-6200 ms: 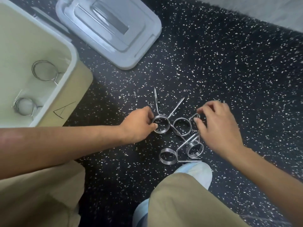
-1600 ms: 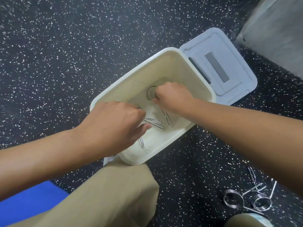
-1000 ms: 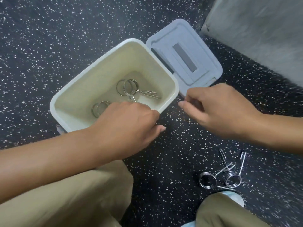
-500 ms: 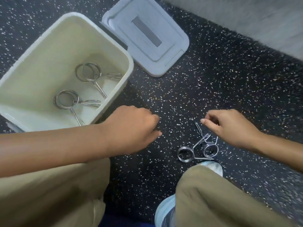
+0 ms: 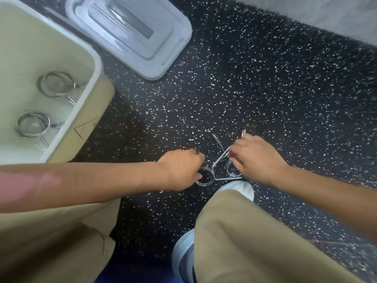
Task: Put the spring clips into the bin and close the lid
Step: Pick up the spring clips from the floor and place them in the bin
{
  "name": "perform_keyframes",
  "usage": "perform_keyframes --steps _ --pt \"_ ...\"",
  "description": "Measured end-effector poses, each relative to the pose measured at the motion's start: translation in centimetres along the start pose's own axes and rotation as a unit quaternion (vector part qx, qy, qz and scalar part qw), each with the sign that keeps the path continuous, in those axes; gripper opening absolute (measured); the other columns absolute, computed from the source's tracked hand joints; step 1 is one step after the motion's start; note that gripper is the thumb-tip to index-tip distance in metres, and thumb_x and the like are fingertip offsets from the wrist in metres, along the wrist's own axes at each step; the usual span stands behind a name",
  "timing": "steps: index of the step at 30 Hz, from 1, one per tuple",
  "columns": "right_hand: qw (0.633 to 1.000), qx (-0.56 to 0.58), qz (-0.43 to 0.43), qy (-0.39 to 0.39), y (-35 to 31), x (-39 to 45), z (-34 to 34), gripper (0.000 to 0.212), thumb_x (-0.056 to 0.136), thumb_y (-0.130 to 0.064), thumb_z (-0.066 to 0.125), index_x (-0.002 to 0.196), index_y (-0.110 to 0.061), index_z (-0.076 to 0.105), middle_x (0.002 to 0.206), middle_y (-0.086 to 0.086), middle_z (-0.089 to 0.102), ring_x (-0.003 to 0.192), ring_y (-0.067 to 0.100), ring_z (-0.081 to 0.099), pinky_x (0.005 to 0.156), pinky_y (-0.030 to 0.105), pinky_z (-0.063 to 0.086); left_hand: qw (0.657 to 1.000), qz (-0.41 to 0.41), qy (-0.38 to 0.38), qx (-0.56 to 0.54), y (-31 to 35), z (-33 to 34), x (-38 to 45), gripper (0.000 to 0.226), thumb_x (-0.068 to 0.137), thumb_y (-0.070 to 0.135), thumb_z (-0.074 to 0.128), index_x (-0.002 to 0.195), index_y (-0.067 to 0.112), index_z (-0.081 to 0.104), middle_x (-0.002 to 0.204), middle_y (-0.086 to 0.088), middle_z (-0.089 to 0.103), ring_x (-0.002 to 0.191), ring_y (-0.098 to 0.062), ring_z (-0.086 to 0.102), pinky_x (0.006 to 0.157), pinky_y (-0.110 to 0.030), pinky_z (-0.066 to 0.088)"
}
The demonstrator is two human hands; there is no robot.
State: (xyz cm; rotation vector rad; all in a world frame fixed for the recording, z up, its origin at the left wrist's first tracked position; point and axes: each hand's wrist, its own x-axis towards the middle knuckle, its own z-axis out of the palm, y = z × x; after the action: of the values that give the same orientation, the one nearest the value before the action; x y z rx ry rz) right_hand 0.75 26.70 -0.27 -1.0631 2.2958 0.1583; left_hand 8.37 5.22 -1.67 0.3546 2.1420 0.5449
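Two metal spring clips lie tangled on the speckled black floor, just beyond my shoe. My left hand (image 5: 181, 170) pinches the coil of the left spring clip (image 5: 206, 179). My right hand (image 5: 257, 158) curls over the right spring clip (image 5: 230, 170) and hides most of its coil; the handles stick out past the fingers. The cream bin (image 5: 95, 64) stands open at the left with several clips inside, one group further back (image 5: 55, 84) and one nearer (image 5: 32, 124). Its grey lid (image 5: 130, 31) lies flat on the floor behind the bin.
My knees in khaki trousers fill the bottom of the view, with a pale shoe (image 5: 240, 188) close under the clips. A grey wall (image 5: 306, 15) runs along the top right. A strip of blue mat (image 5: 132, 276) shows at the bottom edge.
Both hands left the bin, where they had put down clips, and came right and down to the two clips on the floor. Now the left touches one coil and the right covers the other.
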Motion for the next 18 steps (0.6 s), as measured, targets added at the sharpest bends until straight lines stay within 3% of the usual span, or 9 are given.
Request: perform_keyframes --steps 4,7,10,12,18 --pt "0.999 -0.028 -0.017 0.002 -0.2 -0.3 1.2 0.015 0.083 -0.014 0.068 0.069 -0.014 0.062 0.061 0.003 0.064 0.068 0.026 0.053 0.064 0.037 0.042 0.999 -0.021 -0.025 -0.037 0.2 1.6 0.8 0.037 0.096 0.033 0.056 0.127 0.013 0.049 0.122 -0.008 0.058 0.102 -0.037 0.063 0.087 -0.049 0.053" --pt "0.999 -0.052 -0.014 -0.003 0.1 -0.1 1.8 0.017 0.072 -0.007 0.073 0.068 -0.014 0.058 0.056 0.002 0.059 0.065 0.024 0.049 0.059 0.033 0.031 0.997 -0.035 -0.023 -0.07 -0.2 2.2 1.5 0.036 0.096 0.029 0.057 0.128 0.014 0.05 0.122 -0.008 0.056 0.104 -0.036 0.062 0.089 -0.049 0.053" --pt "0.999 -0.03 0.003 -0.015 0.6 0.0 2.5 0.007 0.084 -0.014 0.065 0.089 -0.016 0.06 0.079 0.004 0.065 0.087 0.024 0.057 0.073 0.034 0.038 0.994 -0.034 -0.023 -0.097 -0.7 2.1 2.2 0.023 0.095 0.019 0.059 0.118 0.015 0.058 0.118 -0.007 0.057 0.103 -0.031 0.062 0.087 -0.045 0.053" --pt "1.0 0.004 0.011 -0.007 0.9 0.0 2.6 0.002 0.09 -0.018 0.058 0.092 -0.018 0.057 0.088 0.005 0.064 0.092 0.026 0.057 0.084 0.034 0.041 0.994 -0.025 -0.033 -0.098 -0.9 2.1 2.5 0.019 0.093 0.016 0.062 0.112 0.015 0.062 0.114 -0.006 0.059 0.1 -0.028 0.062 0.085 -0.043 0.054" --pt "0.998 0.052 0.043 -0.002 0.9 -0.1 2.8 0.022 0.088 -0.017 0.061 0.087 -0.024 0.04 0.084 -0.001 0.054 0.091 0.023 0.052 0.092 0.032 0.038 0.989 -0.01 -0.037 -0.144 -1.2 2.3 2.2 0.016 0.084 0.015 0.068 0.098 0.015 0.061 0.095 -0.003 0.07 0.082 -0.024 0.063 0.075 -0.042 0.057"
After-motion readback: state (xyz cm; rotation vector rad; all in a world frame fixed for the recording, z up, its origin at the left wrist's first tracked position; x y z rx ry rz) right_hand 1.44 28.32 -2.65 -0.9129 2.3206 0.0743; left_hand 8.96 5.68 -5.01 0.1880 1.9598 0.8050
